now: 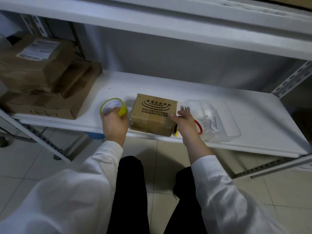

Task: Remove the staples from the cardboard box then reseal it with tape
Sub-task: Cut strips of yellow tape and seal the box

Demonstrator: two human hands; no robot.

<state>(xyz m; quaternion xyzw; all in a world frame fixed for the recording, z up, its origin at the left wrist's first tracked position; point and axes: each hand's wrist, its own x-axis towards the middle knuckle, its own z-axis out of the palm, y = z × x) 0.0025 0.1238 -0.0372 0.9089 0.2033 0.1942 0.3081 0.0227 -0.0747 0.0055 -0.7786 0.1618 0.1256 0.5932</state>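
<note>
Clear tray (233, 130) holds loose staples (211, 124). Left hand (114, 124) grips tape (122, 110); right hand (185, 122), fingers spread, touches box (152, 115) edge.

A printed cardboard box (153, 114) sits at the front edge of a white shelf (152, 81), and the left hand (114, 124) grips a yellow-green tape roll (122, 109) just beside its left face. The right hand (184, 122), fingers spread, hovers at the box's right edge above a red-handled tool (199, 130). Further right lies a clear plastic tray (226, 114) holding metal fasteners, and brown parcels (38, 71) are stacked far left.
</note>
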